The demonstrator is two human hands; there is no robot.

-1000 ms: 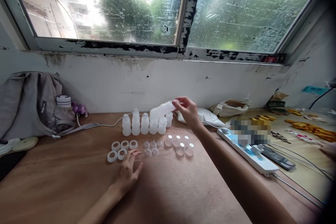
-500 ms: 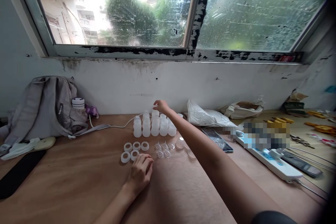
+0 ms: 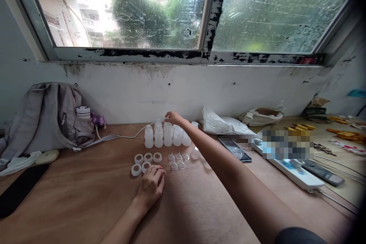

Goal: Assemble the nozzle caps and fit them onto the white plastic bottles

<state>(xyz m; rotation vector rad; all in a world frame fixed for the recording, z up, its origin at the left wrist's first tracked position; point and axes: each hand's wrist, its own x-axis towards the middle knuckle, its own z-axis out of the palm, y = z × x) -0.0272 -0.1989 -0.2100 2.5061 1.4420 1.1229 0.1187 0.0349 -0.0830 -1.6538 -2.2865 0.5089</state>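
Note:
Small translucent white plastic bottles [image 3: 158,137] stand upright in rows near the wall, several of them, some partly hidden behind others. My right hand [image 3: 173,117] reaches over the rows from the right, its fingers bent round the top of a bottle [image 3: 168,135] in the middle; the grip is partly hidden. My left hand [image 3: 152,185] rests on the table with loosely bent fingers and holds nothing. Its fingertips lie close to white rings [image 3: 148,157] in two rows, partly covering one. Right of them lie clear nipple-like pieces [image 3: 178,156] and translucent round caps [image 3: 195,155], partly behind my right forearm.
A grey backpack [image 3: 51,118] leans at the left, with a black flat object [image 3: 21,190] before it. To the right are a white plastic bag [image 3: 225,124], a phone [image 3: 235,148] and a power strip [image 3: 297,175] with cables. The wall and window stand behind.
The view has shifted slightly. My right hand stays over the bottle tops with its fingers slightly lower against the middle bottle. My left hand remains resting by the rings.

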